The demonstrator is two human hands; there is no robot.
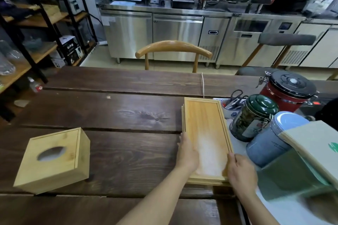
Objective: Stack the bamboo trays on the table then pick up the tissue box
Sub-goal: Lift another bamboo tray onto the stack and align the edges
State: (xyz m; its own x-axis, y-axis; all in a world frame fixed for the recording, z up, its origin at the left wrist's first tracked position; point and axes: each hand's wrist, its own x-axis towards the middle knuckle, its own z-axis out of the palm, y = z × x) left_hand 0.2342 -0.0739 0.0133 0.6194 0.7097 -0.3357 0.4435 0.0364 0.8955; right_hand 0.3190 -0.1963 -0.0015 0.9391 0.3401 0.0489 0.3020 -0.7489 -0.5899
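A stack of rectangular bamboo trays (203,120) lies on the dark wooden table (113,115), right of centre, long side running away from me. My left hand (187,153) presses flat against the stack's left edge near its close end. My right hand (241,171) holds the stack's near right corner. The lower trays show slightly offset at the left and near edges. A bamboo tissue box (53,159) with an oval slot on top sits at the table's near left, apart from both hands.
Right of the trays stand a green tin (254,115), a blue-grey canister (270,140), a red pot with a black lid (289,89), a cup with scissors (232,102) and a stack of paper bags (318,148). A wooden chair (173,51) faces the table's far side.
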